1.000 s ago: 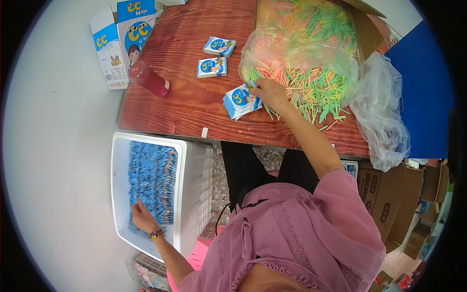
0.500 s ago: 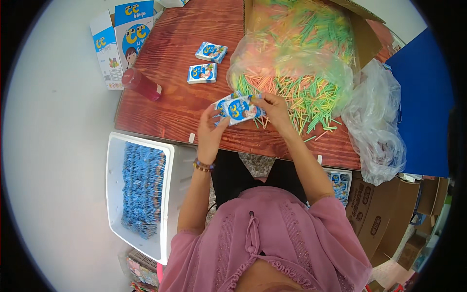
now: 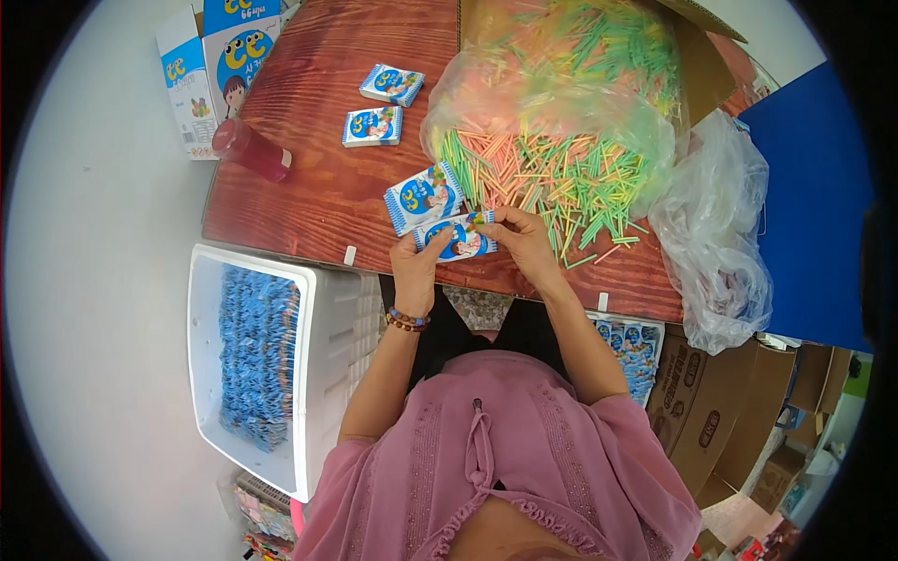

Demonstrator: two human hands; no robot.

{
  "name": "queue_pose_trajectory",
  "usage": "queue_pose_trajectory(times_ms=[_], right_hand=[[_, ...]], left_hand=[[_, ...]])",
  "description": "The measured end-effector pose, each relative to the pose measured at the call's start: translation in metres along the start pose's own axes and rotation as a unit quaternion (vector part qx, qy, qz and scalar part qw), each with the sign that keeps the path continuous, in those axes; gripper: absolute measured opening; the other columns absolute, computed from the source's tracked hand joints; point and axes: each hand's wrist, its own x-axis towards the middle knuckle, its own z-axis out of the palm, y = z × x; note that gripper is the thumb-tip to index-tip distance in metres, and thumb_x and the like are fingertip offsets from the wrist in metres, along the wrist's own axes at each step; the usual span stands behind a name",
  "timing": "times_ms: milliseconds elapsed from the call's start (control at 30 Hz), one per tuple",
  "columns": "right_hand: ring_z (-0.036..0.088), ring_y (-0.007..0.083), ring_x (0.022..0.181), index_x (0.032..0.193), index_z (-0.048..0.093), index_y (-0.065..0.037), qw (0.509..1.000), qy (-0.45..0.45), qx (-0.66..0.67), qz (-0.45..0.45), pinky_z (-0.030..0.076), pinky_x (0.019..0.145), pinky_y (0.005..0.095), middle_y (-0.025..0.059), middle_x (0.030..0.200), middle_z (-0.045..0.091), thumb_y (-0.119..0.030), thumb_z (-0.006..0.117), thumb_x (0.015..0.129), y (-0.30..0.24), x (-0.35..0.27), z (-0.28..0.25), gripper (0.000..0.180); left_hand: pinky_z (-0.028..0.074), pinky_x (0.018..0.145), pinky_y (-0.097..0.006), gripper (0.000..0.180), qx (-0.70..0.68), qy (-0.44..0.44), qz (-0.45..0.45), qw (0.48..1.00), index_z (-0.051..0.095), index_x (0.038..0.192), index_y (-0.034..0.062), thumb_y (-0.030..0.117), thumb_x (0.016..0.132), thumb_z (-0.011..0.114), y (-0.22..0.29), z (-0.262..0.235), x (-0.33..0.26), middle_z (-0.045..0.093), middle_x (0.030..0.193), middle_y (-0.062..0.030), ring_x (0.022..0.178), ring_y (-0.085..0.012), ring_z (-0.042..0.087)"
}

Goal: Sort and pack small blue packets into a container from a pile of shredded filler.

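Note:
My left hand [image 3: 417,269] is closed on the left end of a small blue-and-white candy packet [image 3: 460,245], with the thumb on its front. Its right end is pinched between the fingers of my right hand [image 3: 528,245]. Just beyond, a second packet of the same kind [image 3: 421,198] lies tilted on the table, partly overlapped by the held one. Farther back are two stacks of like packets, one stack [image 3: 372,127] nearer and another [image 3: 391,84] behind it. Right of them, a heap of thin pink, green and yellow candy sticks [image 3: 571,182] spills from a clear plastic bag [image 3: 552,98].
The bag sits in a cardboard box [image 3: 709,75] on the red-brown wooden table [image 3: 309,75]. A red-lidded jar [image 3: 251,150] and printed cartons [image 3: 192,93] stand left. A white foam box [image 3: 307,374] of packets is below left. Crumpled plastic [image 3: 716,234] hangs at the right edge.
The two packets, together in my hands before, are now apart: one lies on the table beyond, and both hands hold the other, slightly nearer me. The whole view has shifted slightly.

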Motion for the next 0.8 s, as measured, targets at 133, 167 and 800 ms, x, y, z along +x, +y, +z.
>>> queue_pose_trajectory(times_ms=[133, 167, 800], right_hand=[[0.037, 0.0010, 0.063, 0.072, 0.059, -0.003, 1.000, -0.005, -0.010, -0.001, 0.030, 0.054, 0.0200, -0.0080, 0.067, 0.046, -0.009, 0.068, 0.085, 0.010, -0.002, -0.005, 0.017], [0.037, 0.0011, 0.063, 0.072, 0.060, -0.003, 1.000, 0.002, -0.030, -0.007, 0.030, 0.054, 0.0202, -0.0080, 0.066, 0.046, -0.009, 0.068, 0.085, 0.011, -0.003, -0.006, 0.017], [0.041, 0.0242, 0.126, 0.106, 0.066, -0.007, 0.945, -0.174, -0.213, -0.179, 0.035, 0.102, 0.0374, 0.0104, 0.132, 0.048, -0.011, 0.073, 0.077, -0.014, -0.012, -0.010, 0.030]], left_hand=[[0.049, 0.070, -0.021, 0.015, 0.022, -0.009, 0.015, 1.000, 0.067, 0.100, -0.0028, 0.004, 0.086, 0.068, 0.000, -0.003, -0.004, 0.068, 0.094, -0.0028, 0.081, -0.0048, 0.060], [0.049, 0.070, -0.021, 0.015, 0.022, -0.010, 0.013, 1.000, 0.067, 0.100, -0.0028, 0.004, 0.086, 0.068, -0.001, -0.002, -0.005, 0.068, 0.094, -0.0028, 0.081, -0.0048, 0.060], [0.049, 0.059, -0.025, 0.013, -0.144, 0.005, -0.171, 0.975, 0.064, 0.098, 0.0037, 0.015, 0.091, 0.063, 0.000, -0.007, -0.008, 0.068, 0.094, -0.0042, 0.079, -0.0115, 0.063]])
